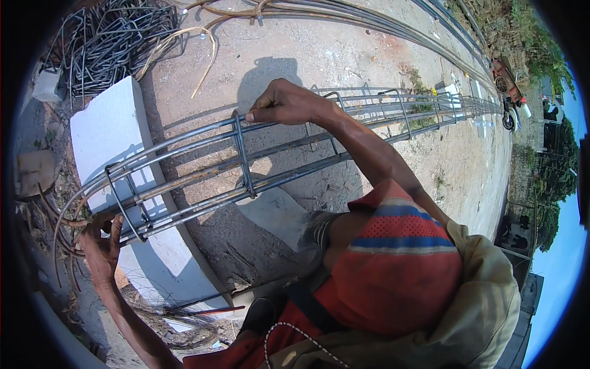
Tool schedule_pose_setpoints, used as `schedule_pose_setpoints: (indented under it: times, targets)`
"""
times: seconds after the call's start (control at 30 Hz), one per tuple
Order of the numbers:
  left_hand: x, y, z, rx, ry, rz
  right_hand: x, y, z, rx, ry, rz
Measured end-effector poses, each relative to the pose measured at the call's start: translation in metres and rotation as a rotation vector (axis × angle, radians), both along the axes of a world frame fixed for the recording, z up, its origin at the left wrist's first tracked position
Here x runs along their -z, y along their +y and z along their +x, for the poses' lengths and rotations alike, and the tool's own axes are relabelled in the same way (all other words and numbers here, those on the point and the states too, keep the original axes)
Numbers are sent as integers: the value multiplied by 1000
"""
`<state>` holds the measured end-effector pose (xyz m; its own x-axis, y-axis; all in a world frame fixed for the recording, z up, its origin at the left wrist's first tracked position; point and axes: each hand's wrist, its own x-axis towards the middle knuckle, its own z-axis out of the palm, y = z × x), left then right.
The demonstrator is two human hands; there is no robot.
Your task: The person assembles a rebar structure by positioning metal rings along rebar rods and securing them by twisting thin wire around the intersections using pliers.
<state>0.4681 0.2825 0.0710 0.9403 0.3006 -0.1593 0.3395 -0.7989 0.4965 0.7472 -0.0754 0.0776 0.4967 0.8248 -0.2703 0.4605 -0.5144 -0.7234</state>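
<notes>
A long rebar cage (203, 176) of steel bars runs from my left toward the far right, with square stirrups around its bars. My left hand (101, 246) is closed around the lower bars at the near left end, where the bars curve into hooks; its thumb points up beside an end stirrup (125, 206). Farther along, my right hand (284, 104) grips the top bar beside another stirrup (241, 150), with its thumb against the bar. Part of its fingers is hidden behind the hand. Under the cage's left end lies a white block (110, 120).
A heap of bent stirrups (117, 46) lies at the far left beside a grey block (50, 85). Long bars (344, 13) stretch along the ground at the back. Thin wires (178, 317) and a red rod (221, 310) lie near my leg. A wheeled cart (504, 80) stands far right.
</notes>
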Motion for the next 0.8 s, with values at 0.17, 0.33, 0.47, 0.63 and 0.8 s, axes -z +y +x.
schedule_pose_setpoints:
  times: [0.17, 0.33, 0.47, 0.63, 0.8]
  targets:
    - [-27, 19, -10, -3, -7, 157, 32, 16, -16, 116, 245, 46]
    - [-74, 30, -26, -168, 256, 94, 30, -8, -6, 102, 57, -139]
    - [-73, 15, -116, -261, -97, 376, 23, 2, -16, -46, -177, -239]
    - [-101, -39, -216, -208, -608, 790, 12, 35, -19, -500, -744, -15]
    - [-12, -145, -299, -1106, -616, 412, -44, 102, -38, -423, -489, 79]
